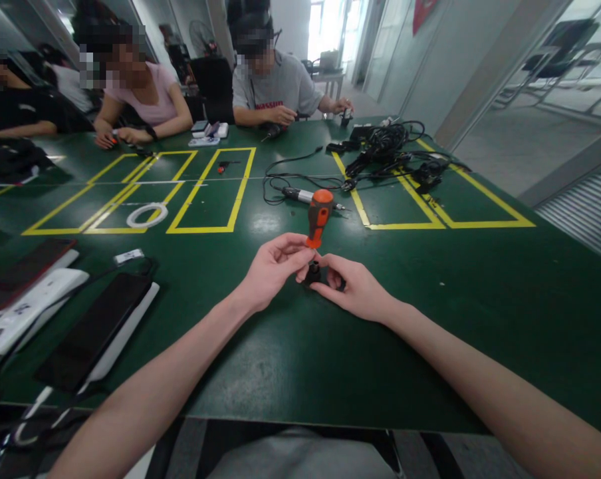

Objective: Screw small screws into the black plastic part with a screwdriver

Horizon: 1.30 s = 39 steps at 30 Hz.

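An orange-and-black screwdriver [321, 214] stands nearly upright over the table in front of me. My left hand [279, 267] is closed, its thumb and fingers pinching the screwdriver just below the handle. Under it, a small black part [312, 273] rests on the table, with a short metallic piece showing at its top. Fingers of my right hand [351, 285] curl round the black part from the right and grip it. The screwdriver's tip is hidden by my fingers, so I cannot tell whether it touches the part.
Behind the screwdriver lies a silver-and-black pen-shaped tool [300, 195] with a cable. A heap of black cables [387, 150] sits at the back right. Phones [96, 332] and a white power strip [31, 309] lie left, near a white ring [147, 215]. Several people sit across the table [430, 286].
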### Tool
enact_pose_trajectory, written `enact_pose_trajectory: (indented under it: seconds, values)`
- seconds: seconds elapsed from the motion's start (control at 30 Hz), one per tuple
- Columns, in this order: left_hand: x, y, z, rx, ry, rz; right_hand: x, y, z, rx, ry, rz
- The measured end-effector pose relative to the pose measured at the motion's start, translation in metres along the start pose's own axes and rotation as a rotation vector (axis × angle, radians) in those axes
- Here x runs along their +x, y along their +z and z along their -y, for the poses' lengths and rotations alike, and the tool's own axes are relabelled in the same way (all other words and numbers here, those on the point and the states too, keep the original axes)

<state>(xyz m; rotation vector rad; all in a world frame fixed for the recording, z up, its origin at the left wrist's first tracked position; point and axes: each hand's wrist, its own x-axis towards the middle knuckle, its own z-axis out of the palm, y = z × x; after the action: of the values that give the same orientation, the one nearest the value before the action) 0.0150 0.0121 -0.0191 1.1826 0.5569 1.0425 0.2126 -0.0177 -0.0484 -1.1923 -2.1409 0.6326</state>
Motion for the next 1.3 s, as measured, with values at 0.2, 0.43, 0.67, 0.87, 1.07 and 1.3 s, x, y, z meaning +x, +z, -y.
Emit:
enact_pose_trajectory:
  seconds: [0.2, 0.43, 0.67, 0.87, 1.07, 1.3]
  values:
    - [-0.0010, -0.0003, 0.0022, 0.007, -0.011, 0.018, -0.0001, -0.0019, 0.0014, -0.004, 0.007, 0.017]
    - [-0.0027, -0.0006, -0.0020, 0.000, -0.013, 0.039, -0.0012, -0.0005, 0.0011, 0.003, 0.007, 0.003]
    - [-0.0010, 0.0004, -0.0011, 0.017, -0.022, 0.040, -0.0004, 0.0010, -0.0002, -0.008, 0.006, 0.004]
    - [-0.0004, -0.0003, 0.0003, 0.013, 0.002, 0.022, -0.0006, 0.0002, 0.0000, -0.003, 0.008, 0.004]
    - [-0.0016, 0.0014, -0.0022, -0.038, -0.039, 0.040, -0.0008, -0.0009, 0.0006, 0.004, 0.009, 0.008]
    - [-0.0012, 0.0014, -0.0014, 0.017, -0.023, 0.042, -0.0011, 0.0002, -0.0008, -0.005, 0.001, -0.003]
